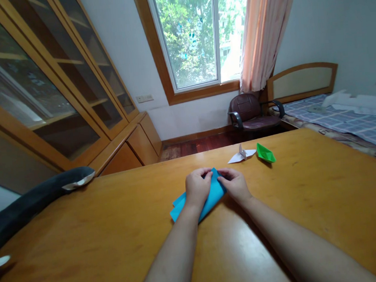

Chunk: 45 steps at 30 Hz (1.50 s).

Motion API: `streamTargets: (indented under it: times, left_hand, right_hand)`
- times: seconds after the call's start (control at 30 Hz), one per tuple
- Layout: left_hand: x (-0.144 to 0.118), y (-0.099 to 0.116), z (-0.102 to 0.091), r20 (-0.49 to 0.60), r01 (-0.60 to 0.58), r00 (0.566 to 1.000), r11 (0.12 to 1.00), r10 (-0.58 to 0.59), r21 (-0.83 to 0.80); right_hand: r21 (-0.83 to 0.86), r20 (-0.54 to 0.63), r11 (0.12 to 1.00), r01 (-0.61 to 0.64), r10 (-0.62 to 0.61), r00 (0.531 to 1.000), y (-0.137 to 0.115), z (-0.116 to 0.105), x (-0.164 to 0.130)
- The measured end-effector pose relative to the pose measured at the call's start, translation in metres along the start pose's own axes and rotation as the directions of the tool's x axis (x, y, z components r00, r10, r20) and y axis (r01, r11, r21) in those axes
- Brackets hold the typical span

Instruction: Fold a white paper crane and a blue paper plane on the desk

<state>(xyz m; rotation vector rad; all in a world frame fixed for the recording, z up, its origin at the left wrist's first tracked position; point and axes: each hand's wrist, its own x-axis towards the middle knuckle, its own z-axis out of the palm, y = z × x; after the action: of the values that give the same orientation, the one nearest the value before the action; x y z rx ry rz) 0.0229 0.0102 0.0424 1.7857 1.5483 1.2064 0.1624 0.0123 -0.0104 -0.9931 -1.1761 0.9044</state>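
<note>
Blue paper [214, 194], folded, over the middle of the table [117, 233]; its top corner rises between the two hands, its body slants down toward the person's left. Whether its lower edge rests on the wood or floats just above cannot be told.

Risks, as judged: layers at the lower left end stand apart, so a crease pressed at the top corner might set while the far end is askew. Uneven pull between the two hands could skew the fold or tear the thin sheet near the tip. Should either pinch slacken, the layers may spring apart. The left wrist and forearm cross close over the lower part and could dent it if they bear down.

Grip: both hands grasp the paper by thumb and fingers near its top. Left hand [198, 188] lies over the upper left side, the sheet running out beneath it to the left and below; right hand [237, 184] pinches the upper right edge. The tip pokes up in the gap between them, most of the paper hanging nearer the person than the fingertips.

Outward: white paper bird [242, 155] beyond the right hand, green paper boat [266, 153] just beside it, both near the far edge. Dark stuffed toy [27, 206] at far left, well apart. Past the table, an armchair [254, 112].
</note>
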Motion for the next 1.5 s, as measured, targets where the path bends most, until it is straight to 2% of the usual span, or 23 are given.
streamTargets:
  times: [0.47,0.87,1.5]
  left_hand:
    - [0.0017,0.0021,-0.0050,0.025,-0.035,0.999,0.996,0.033,0.081]
    - [0.0011,0.0021,-0.0079,0.119,-0.109,0.989,0.985,0.093,0.135]
    - [0.0014,0.0036,-0.0097,0.137,-0.133,0.985,0.972,0.108,0.192]
  right_hand:
    - [0.028,0.012,0.999,0.030,-0.030,0.999,0.0000,-0.0003,-0.0003]
    - [0.007,-0.014,1.000,0.016,-0.016,1.000,-0.0073,-0.0002,-0.0006]
    - [-0.002,0.019,1.000,-0.023,0.023,1.000,-0.0028,-0.0015,0.0004]
